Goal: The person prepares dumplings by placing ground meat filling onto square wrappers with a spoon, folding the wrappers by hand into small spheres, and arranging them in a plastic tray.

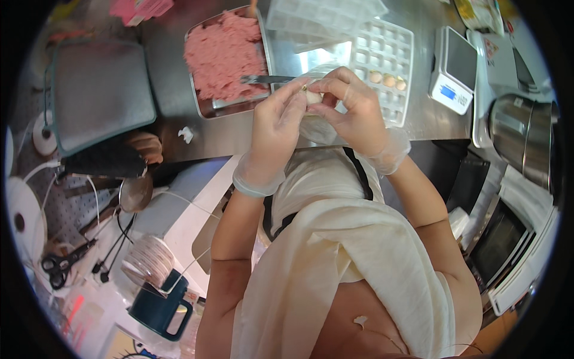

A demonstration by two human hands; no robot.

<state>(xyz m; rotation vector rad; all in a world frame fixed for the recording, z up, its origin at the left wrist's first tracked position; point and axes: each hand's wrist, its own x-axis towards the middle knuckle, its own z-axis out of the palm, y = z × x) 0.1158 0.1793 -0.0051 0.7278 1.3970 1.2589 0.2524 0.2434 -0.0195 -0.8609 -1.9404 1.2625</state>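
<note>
My left hand (278,119) and my right hand (352,105), both in clear plastic gloves, meet over the steel counter's front edge. Their fingertips pinch a small whitish dumpling-like piece (314,96) between them. A flat metal spatula or knife (269,79) sticks out leftward beside my left fingers; whether that hand holds it is hidden. Its tip lies over a metal tray (270,49) heaped with pink minced filling (224,56). Right of my hands stands a white compartment tray (406,49) with several small filled pieces (388,80) in a row.
Clear plastic trays (323,15) lie at the back. A digital kitchen scale (455,67) and a steel pot (520,134) stand at the right. At the left are a teal-rimmed board (103,89), a crumpled white scrap (185,134), black scissors (65,267) and a dark blue mug (161,305).
</note>
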